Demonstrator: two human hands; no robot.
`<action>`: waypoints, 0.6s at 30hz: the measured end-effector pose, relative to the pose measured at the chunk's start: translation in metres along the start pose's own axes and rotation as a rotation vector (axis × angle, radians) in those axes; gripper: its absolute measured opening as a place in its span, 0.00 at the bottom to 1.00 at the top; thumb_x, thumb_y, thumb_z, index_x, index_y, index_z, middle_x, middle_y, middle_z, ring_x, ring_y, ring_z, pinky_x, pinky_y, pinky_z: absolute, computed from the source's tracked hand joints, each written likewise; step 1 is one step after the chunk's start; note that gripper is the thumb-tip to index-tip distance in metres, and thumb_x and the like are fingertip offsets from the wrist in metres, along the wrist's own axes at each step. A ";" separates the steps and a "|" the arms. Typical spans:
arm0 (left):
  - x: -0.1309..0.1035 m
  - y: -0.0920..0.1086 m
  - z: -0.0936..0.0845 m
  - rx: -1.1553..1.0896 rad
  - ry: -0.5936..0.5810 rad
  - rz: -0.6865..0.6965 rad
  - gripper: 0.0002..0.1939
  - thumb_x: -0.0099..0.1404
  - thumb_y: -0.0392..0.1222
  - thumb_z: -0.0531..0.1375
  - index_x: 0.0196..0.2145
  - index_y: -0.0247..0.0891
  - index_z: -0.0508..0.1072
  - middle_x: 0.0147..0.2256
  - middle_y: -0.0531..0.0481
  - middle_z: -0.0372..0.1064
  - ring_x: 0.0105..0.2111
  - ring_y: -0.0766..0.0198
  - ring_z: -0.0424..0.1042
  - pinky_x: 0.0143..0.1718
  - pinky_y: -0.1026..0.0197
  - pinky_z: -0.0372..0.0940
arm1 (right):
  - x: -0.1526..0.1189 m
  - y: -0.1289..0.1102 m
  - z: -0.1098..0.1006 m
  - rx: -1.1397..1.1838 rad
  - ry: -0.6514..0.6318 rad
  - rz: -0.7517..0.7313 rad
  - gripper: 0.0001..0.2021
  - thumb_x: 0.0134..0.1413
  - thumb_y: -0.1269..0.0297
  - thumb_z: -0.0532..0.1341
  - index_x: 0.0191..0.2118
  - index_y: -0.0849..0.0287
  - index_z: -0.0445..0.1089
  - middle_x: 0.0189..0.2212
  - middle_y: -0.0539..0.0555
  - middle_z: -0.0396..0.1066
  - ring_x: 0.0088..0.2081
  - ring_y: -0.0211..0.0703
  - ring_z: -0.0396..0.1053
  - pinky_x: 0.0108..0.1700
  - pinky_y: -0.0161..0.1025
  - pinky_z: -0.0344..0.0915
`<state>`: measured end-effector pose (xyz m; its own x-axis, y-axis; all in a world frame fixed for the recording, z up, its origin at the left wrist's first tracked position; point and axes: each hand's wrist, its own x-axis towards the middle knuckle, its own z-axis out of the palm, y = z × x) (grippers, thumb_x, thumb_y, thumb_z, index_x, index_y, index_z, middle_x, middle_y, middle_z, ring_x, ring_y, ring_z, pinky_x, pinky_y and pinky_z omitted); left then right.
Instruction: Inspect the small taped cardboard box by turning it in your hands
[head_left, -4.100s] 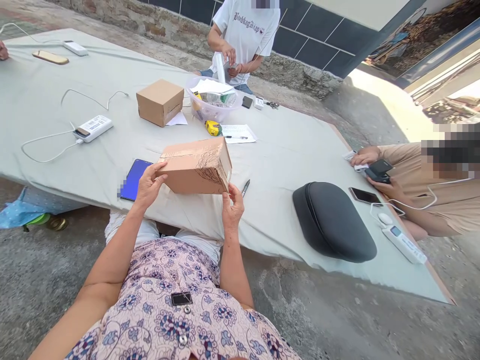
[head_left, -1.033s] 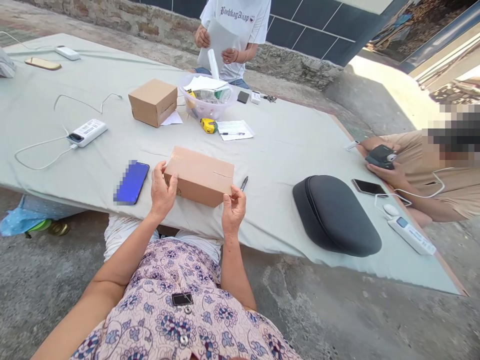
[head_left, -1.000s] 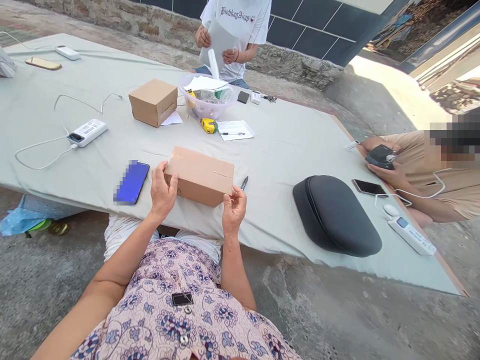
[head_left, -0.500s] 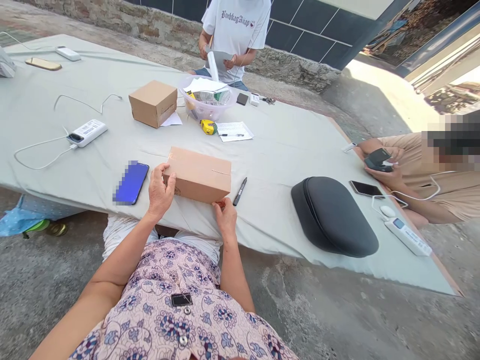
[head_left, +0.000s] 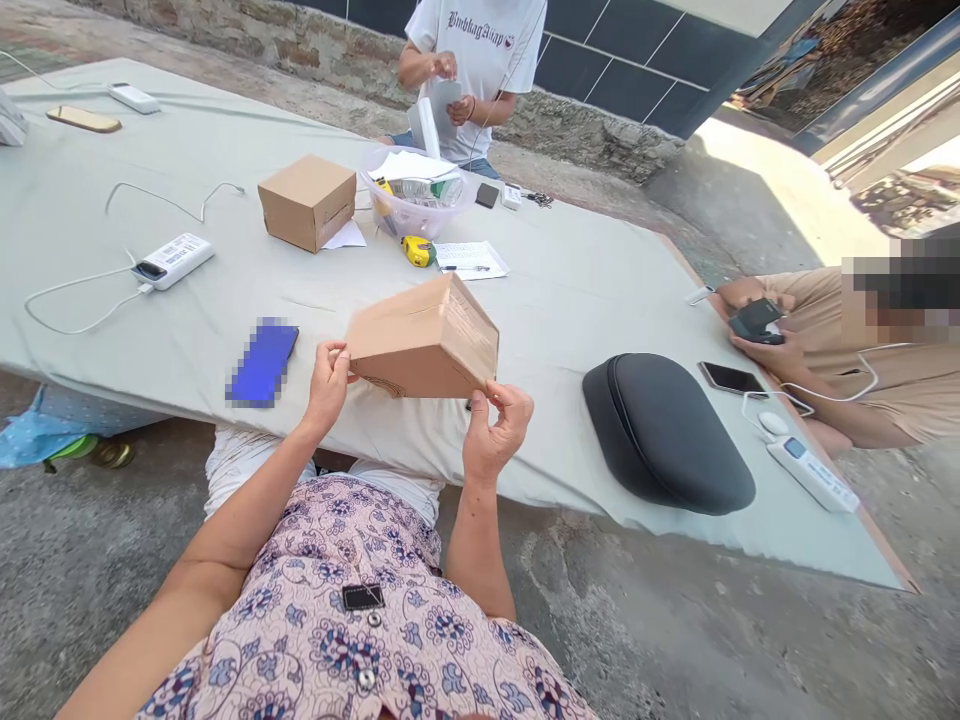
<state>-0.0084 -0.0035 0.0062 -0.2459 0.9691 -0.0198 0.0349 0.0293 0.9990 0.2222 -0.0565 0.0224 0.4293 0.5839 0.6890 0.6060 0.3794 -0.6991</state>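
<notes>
A brown cardboard box is tilted above the front edge of the cloth-covered table, its taped end turned up to the right. My left hand grips its left corner, thumb and fingers pinched on the edge. At the lower right corner, my right hand pinches the cardboard between thumb and fingers. To the left of the box lies a phone with a blurred blue screen. The black marker is almost wholly hidden behind the box and my right hand.
Beyond the box are a second cardboard box, a plastic basin, a yellow tape measure and a paper with a pen. A black case sits to the right. A power bank trails cables. Two people sit around the table.
The box has been raised and tipped, its right end turning up and toward me. My right hand moved right and up with its corner; the marker became mostly covered.
</notes>
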 end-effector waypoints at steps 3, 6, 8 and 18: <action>-0.002 -0.001 -0.001 0.266 -0.039 0.002 0.12 0.67 0.45 0.50 0.44 0.40 0.69 0.43 0.42 0.75 0.47 0.52 0.75 0.50 0.46 0.71 | 0.006 -0.016 0.002 -0.070 0.024 -0.169 0.07 0.65 0.63 0.62 0.46 0.53 0.74 0.39 0.54 0.69 0.44 0.45 0.71 0.49 0.48 0.71; -0.002 -0.002 -0.006 0.399 -0.042 0.056 0.11 0.64 0.40 0.52 0.40 0.39 0.72 0.45 0.40 0.75 0.52 0.48 0.72 0.59 0.42 0.64 | 0.008 -0.028 0.011 -0.076 0.004 -0.290 0.07 0.65 0.67 0.62 0.47 0.53 0.75 0.39 0.54 0.69 0.44 0.44 0.71 0.48 0.46 0.71; -0.001 -0.002 -0.010 0.400 -0.049 0.067 0.12 0.64 0.39 0.52 0.41 0.39 0.73 0.46 0.40 0.76 0.53 0.48 0.72 0.60 0.43 0.64 | 0.007 -0.034 0.018 -0.059 -0.016 -0.327 0.09 0.65 0.68 0.61 0.48 0.52 0.75 0.39 0.53 0.68 0.43 0.43 0.71 0.48 0.46 0.71; -0.015 0.037 0.003 0.105 0.070 0.515 0.30 0.72 0.65 0.53 0.61 0.43 0.64 0.61 0.39 0.66 0.62 0.52 0.68 0.61 0.49 0.65 | 0.004 -0.040 0.024 -0.023 -0.042 -0.319 0.09 0.65 0.69 0.60 0.48 0.51 0.73 0.39 0.52 0.67 0.43 0.43 0.68 0.47 0.45 0.68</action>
<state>-0.0009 -0.0165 0.0435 -0.2350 0.8458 0.4791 0.2644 -0.4187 0.8688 0.1835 -0.0522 0.0488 0.1872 0.4676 0.8639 0.7206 0.5323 -0.4442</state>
